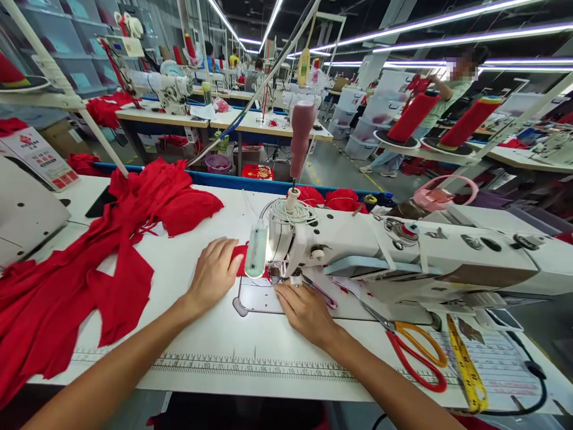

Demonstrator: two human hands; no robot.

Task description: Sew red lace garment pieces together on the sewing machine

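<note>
Bench front: a printed ruler strip (pixel 268 368) runs along the near side of the bench (pixel 224 337).
Right of work: scissors (pixel 394 328) lie with handles toward the bench edge, beside a yellow tape measure (pixel 465 367).
Right hand: the right hand (pixel 304 310) is palm down, its fingertips at the presser foot; whether these fingers pinch anything cannot be told.
Left hand: the left hand (pixel 215 269) has its fingers side by side at the left end of the cloth; a grip by the thumb cannot be confirmed.
Red cloth piece: the red cloth piece (pixel 239 260) lies by the needle area of the sewing machine (pixel 344 239), partly hidden.
Handling, judged: light, limp, likely to pucker or skew; best held flat by the outer edges, fingers clear of the needle.
Cloth heap: more red cloth (pixel 147 194) lies loosely piled at left.
Beyond machine: red thread cones (pixel 414 116) stand on a rack.
</note>
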